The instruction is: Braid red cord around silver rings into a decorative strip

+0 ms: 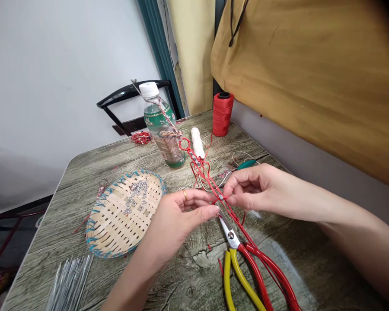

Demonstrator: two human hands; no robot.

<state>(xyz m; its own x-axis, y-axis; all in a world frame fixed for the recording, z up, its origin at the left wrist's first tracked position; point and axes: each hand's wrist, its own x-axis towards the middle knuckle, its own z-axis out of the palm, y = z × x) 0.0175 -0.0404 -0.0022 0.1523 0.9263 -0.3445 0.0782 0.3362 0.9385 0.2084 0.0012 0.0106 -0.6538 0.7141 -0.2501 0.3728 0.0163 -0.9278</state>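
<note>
The red cord (202,170) stretches from the bottle (164,129) to the fingertips of the left hand (181,216) and right hand (256,188), both pinching it above the table (194,268); fingers hide the knot, and the scissors (230,235) beneath are cut off

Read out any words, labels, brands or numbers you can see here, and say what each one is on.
Nothing here can be read.
On the bottle label: green and brown print, too blurred to read.
On the small metal pieces in the woven tray: any marks are too small to tell.
On the red cords pinched by the left hand and right hand: no print.
On the red spool and scissors: no lettering visible.
</note>
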